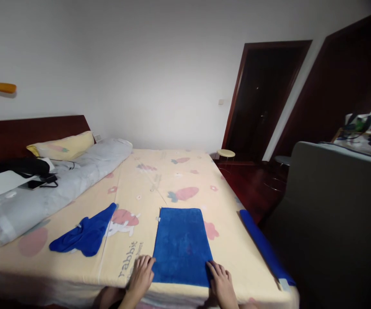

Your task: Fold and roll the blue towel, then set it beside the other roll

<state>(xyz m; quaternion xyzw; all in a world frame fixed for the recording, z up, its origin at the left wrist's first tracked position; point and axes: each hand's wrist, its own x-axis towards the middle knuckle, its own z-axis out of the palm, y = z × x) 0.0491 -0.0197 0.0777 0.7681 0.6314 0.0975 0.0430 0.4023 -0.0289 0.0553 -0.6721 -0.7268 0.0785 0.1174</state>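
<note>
Blue towel (181,245) lies flat, folded into a rectangle, on the bed (159,180) close to the near edge, a bit right of the middle. Left hand (141,274) rests on the sheet at the towel's near-left corner, fingers spread and flat, fingertips touching the towel edge, nothing gripped. Right hand (221,283) sits at the near-right corner, fingers apart, lying on the towel's corner, not closed on it. Crumpled blue cloth (84,235) lies left of the towel, well apart, toward the bed's left side. Another blue towel (263,246) hangs along the bed's right edge. Grey rolled duvet (56,184) runs along the far-left side, yellow pillow (63,146) at the headboard corner. Dark doorway (263,98) in far wall.
</note>
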